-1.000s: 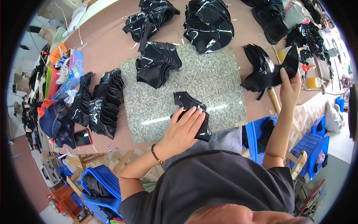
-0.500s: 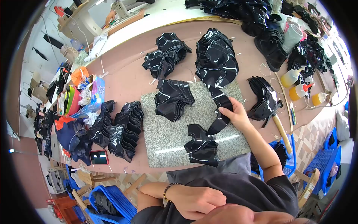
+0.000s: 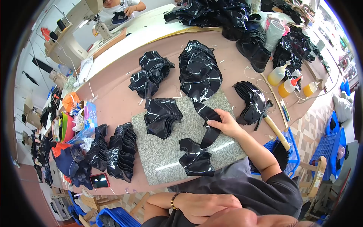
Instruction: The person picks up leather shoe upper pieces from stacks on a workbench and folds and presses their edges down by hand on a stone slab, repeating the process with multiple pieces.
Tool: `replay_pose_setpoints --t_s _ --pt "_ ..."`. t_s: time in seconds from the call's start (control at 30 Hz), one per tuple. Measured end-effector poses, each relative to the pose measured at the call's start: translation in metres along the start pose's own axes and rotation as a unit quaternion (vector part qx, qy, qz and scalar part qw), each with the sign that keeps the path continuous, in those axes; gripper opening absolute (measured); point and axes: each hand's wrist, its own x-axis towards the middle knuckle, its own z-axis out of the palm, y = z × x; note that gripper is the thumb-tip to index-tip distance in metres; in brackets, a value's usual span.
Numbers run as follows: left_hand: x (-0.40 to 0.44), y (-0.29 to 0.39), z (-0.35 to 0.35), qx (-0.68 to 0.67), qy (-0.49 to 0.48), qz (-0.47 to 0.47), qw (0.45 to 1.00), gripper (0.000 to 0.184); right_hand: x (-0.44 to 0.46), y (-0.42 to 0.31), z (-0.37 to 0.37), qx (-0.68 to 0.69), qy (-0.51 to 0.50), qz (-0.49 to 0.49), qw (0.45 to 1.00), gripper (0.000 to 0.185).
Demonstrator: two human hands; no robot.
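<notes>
Charcoal shirt with short loose sleeves, bare left hand, bracelet of dark and golden beads

- We observe a brown tabletop, adjoined by a white tabletop.
- We note a patterned tile floor.
- We locate wooden seating at lower left.
- We identify a pale wall at left.
- We register bright light at upper right.

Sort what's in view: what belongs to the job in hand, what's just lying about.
Likely part of the job:
curved black piece in the right hand
flat black piece on the slab
stone slab
fanned stack of black pieces

Seemingly just lying about:
phone
wooden-handled tool
bottles of yellow liquid
</notes>
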Motion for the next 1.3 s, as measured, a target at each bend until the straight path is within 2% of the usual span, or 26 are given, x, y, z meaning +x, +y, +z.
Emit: replay_pose_setpoints --t_s 0.1,0.2,0.3,0.5,0.6,0.63,0.67,0.73,0.83,0.97,1.07,1.17,1.27,1.3 --pt "0.002 0.002 0.001 -0.016 0.022 -0.008 1.0 0.025 0.001 0.004 -0.002 -0.003 -0.006 0.0 1.0 0.023" --pt "-0.013 -0.004 -0.009 -0.013 -0.081 -0.031 0.996 0.034 0.001 0.005 -0.003 0.009 -0.011 0.0 1.0 0.024" --pt "0.0 0.0 -0.002 0.017 0.003 0.036 0.999 0.037 0.001 0.002 -0.004 -0.007 -0.012 0.008 1.0 0.025" --pt "-0.021 -0.006 -0.011 -0.011 -0.084 0.009 0.996 0.038 0.001 0.006 -0.002 0.025 -0.02 0.004 0.999 0.026" --pt "-0.037 0.0 -0.02 0.062 -0.003 0.039 0.997 0.037 0.0 0.009 -0.005 0.05 -0.02 0.005 0.999 0.028" --pt "-0.044 0.005 -0.023 0.092 0.065 0.027 0.993 0.035 -0.001 0.009 -0.005 0.07 -0.017 0.005 0.997 0.029" --pt "-0.057 0.001 -0.023 0.152 0.138 0.026 0.978 0.037 -0.001 0.009 -0.005 0.09 -0.015 0.005 0.996 0.031" --pt "-0.067 0.009 -0.028 0.361 0.183 -0.073 0.911 0.045 -0.001 0.008 -0.006 0.094 -0.007 0.011 0.995 0.031" --pt "-0.076 0.004 -0.035 0.541 0.166 -0.194 0.801 0.072 -0.002 0.006 -0.006 0.122 -0.01 0.0 0.993 0.033" --pt "-0.093 -0.014 -0.038 0.629 0.105 -0.301 0.708 0.075 -0.001 0.012 -0.009 0.174 -0.029 -0.002 0.984 0.04" --pt "-0.096 -0.023 -0.038 0.667 0.102 -0.279 0.683 0.071 -0.001 0.011 -0.012 0.19 -0.035 -0.006 0.981 0.042" --pt "-0.093 -0.032 -0.035 0.658 0.144 -0.259 0.692 0.067 -0.004 0.0 -0.009 0.225 -0.022 0.0 0.974 0.043" --pt "-0.088 -0.038 -0.032 0.681 0.146 -0.273 0.664 0.066 -0.003 0.003 -0.01 0.241 -0.001 0.001 0.971 0.042" --pt "-0.087 -0.045 -0.029 0.683 0.175 -0.266 0.658 0.067 -0.002 0.001 -0.009 0.243 0.004 0.0 0.97 0.042"
